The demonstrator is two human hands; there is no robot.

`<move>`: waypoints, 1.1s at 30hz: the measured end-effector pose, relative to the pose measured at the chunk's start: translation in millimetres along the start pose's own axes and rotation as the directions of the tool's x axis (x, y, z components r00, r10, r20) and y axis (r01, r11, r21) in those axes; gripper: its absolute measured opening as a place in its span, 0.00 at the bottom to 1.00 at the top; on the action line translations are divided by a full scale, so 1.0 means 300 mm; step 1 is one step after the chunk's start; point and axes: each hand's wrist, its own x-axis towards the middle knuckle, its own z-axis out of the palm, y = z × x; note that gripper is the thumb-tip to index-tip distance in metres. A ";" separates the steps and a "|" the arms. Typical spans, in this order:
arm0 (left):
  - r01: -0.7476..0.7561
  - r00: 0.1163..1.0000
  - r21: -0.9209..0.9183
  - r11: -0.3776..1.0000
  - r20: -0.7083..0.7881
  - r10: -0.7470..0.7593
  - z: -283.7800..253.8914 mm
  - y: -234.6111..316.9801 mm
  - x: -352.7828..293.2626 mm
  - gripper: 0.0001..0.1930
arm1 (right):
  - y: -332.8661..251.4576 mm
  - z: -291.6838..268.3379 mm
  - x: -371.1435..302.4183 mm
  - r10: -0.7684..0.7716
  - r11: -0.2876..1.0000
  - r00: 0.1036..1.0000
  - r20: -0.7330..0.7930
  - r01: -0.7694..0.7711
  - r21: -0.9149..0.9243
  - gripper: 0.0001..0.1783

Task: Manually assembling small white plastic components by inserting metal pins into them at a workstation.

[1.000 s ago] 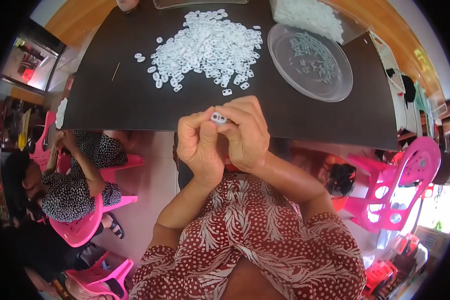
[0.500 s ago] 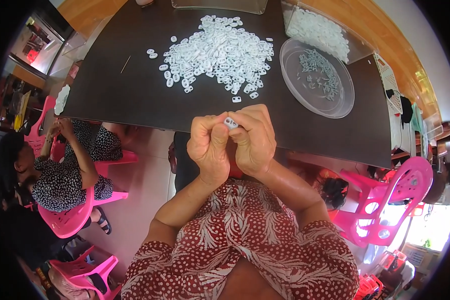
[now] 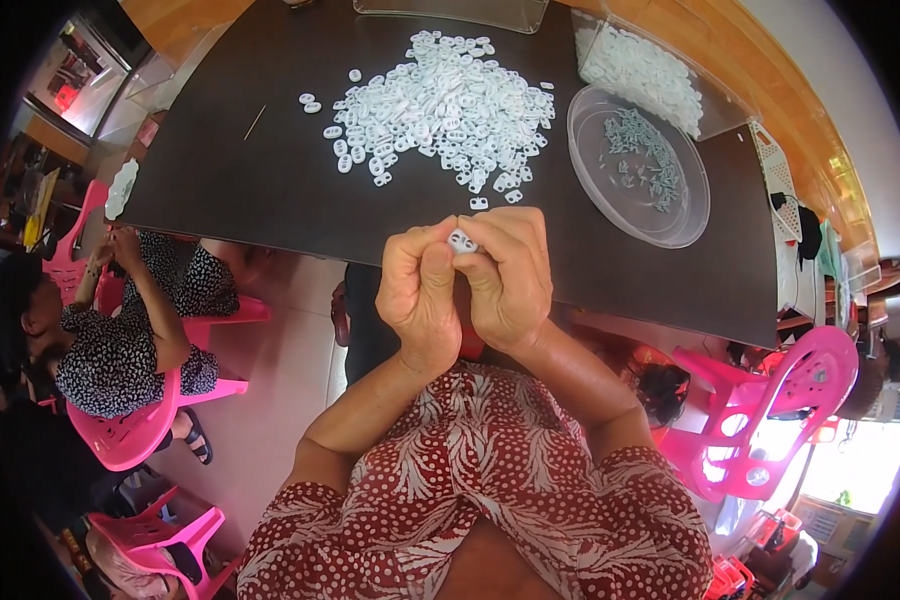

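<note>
In the head view, the person's left hand (image 3: 417, 292) and right hand (image 3: 511, 280) meet at the middle of the frame, just over the near edge of the dark brown tabletop (image 3: 205, 190). Both are closed on one small white plastic piece with two dark holes (image 3: 461, 241), pinched between thumbs and forefingers with its holed face showing; the other fingers are curled inward.

Above the hands, at upper centre, lies a broad heap of small white plastic pieces with two holes each (image 3: 448, 110); a few sit loose around its edges. Left of the heap is a thin, light brown stick (image 3: 255, 122). At upper right, a round, shallow dish of clear plastic (image 3: 608, 206) contains small, slender grey-green parts (image 3: 660, 183), and beside it, nearer the top edge, a clear rectangular box (image 3: 727, 108) holds many whitish pieces (image 3: 640, 78). The rim of a clear tray (image 3: 455, 15) shows at the top edge.

At lower left, a person in a black-and-white patterned garment (image 3: 115, 370) sits on a pink plastic chair (image 3: 120, 435); another pink plastic chair (image 3: 818, 375) stands at the right.
</note>
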 end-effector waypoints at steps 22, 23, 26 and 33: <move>0.301 0.928 0.239 0.923 0.148 -0.341 -0.082 -0.005 0.113 0.11 | 0.677 -0.567 0.641 -0.030 0.711 0.999 -0.021 0.007 -0.703 0.08; 0.318 0.922 0.271 0.909 0.135 -0.363 -0.089 -0.014 0.125 0.09 | 0.762 -0.603 0.645 -0.054 0.660 0.998 -0.031 0.013 -0.751 0.07; 0.125 0.954 0.442 0.888 0.193 -0.230 -0.100 -0.046 0.164 0.07 | 0.859 -0.695 0.648 0.261 0.646 0.964 -0.051 -0.214 -0.733 0.16; -0.547 0.790 0.638 0.542 0.608 0.081 -0.017 -0.064 0.181 0.09 | 0.580 -0.478 0.425 -0.075 0.766 0.976 0.204 0.188 -0.615 0.06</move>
